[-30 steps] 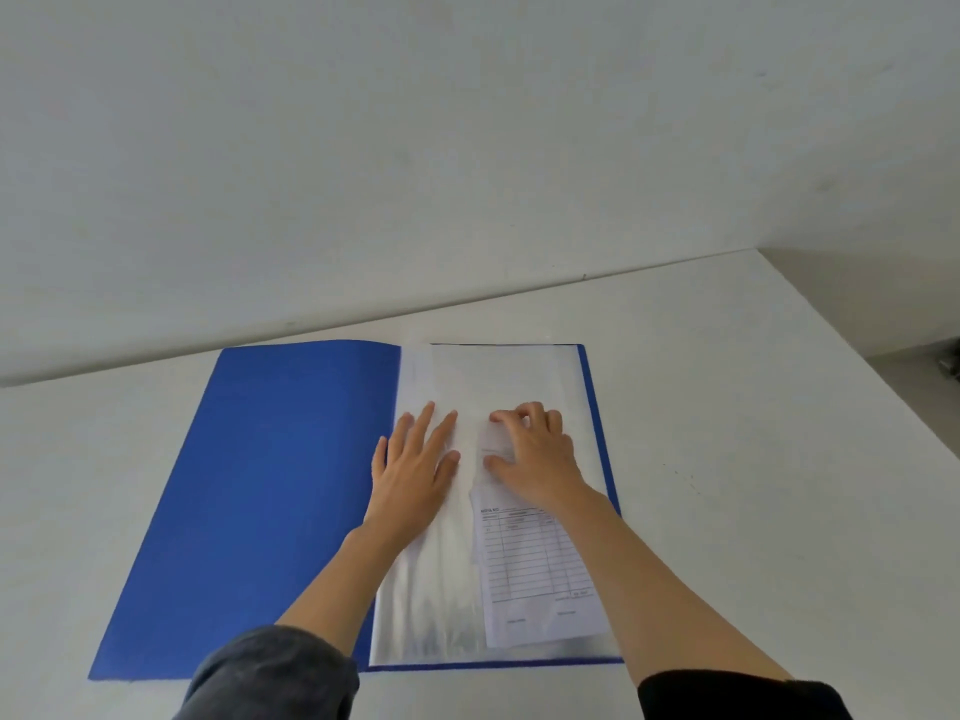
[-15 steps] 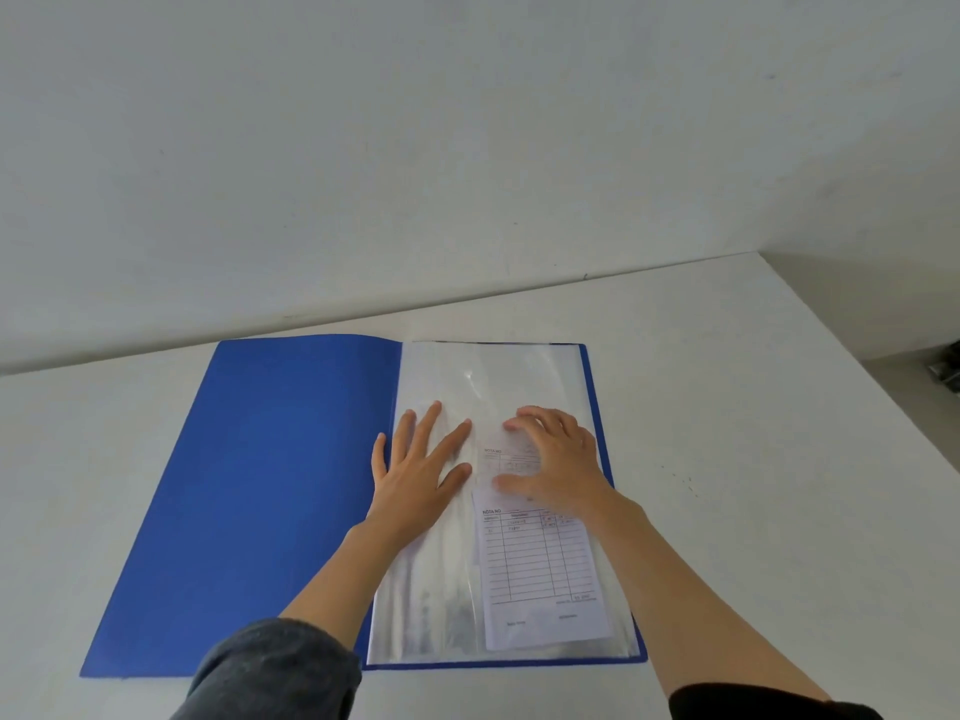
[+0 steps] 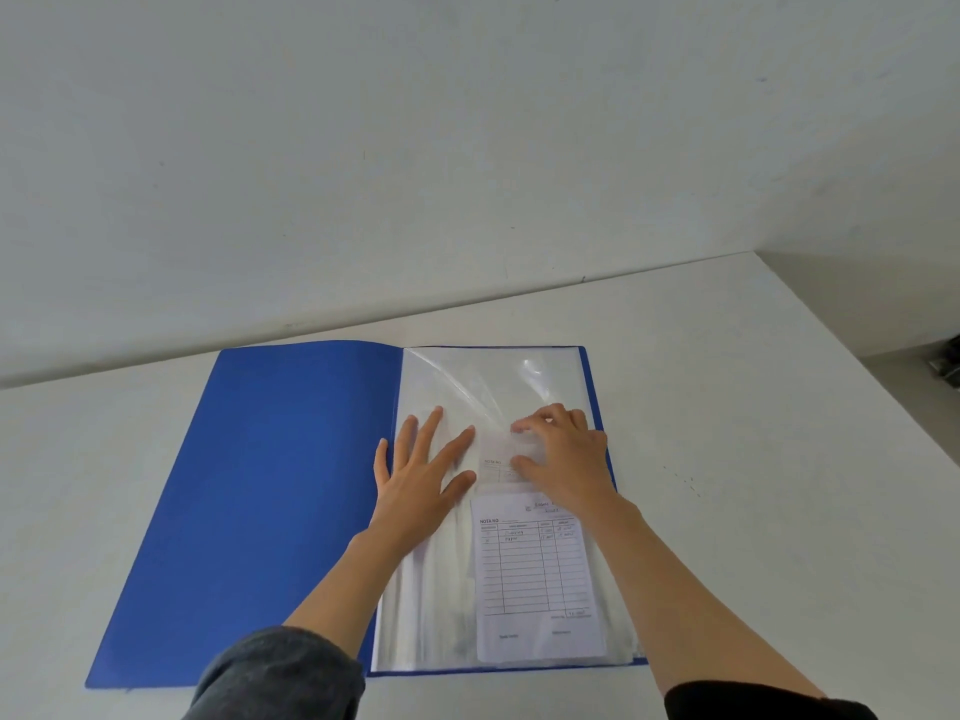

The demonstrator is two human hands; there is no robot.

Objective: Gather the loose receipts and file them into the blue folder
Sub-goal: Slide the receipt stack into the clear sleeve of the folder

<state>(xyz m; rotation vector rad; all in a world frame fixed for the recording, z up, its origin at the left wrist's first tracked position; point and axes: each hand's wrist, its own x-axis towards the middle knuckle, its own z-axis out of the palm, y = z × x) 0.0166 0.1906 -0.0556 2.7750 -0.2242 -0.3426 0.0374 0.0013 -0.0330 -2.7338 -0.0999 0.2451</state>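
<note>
Since a moment ago my right hand (image 3: 563,454) has slid a little farther up the page, and the top film of the clear sleeve (image 3: 493,387) has lifted into a curved ridge running up from my fingertips toward the top of the folder. Nearest me, my dark sleeves frame both forearms. Just past them, the printed receipt (image 3: 537,574) lies in the lower right part of the clear sleeve, its ruled table and the heading "NOTA NO" readable, its bottom edge near the folder's lower border. A second receipt (image 3: 501,467) shows above it, dimmer under the plastic, its top part beneath my right hand. That hand is curled, fingertips and thumb pressing on the film over this slip; whether I am pinching the plastic or only pushing on it, I cannot tell. My left hand (image 3: 415,480) lies flat with fingers spread, grasping nothing, pressing the sleeve down beside the spine. The blue folder (image 3: 270,485) lies open on the white table (image 3: 769,459), its bare inside cover to the left. Beyond it rises the pale wall (image 3: 467,148).
</note>
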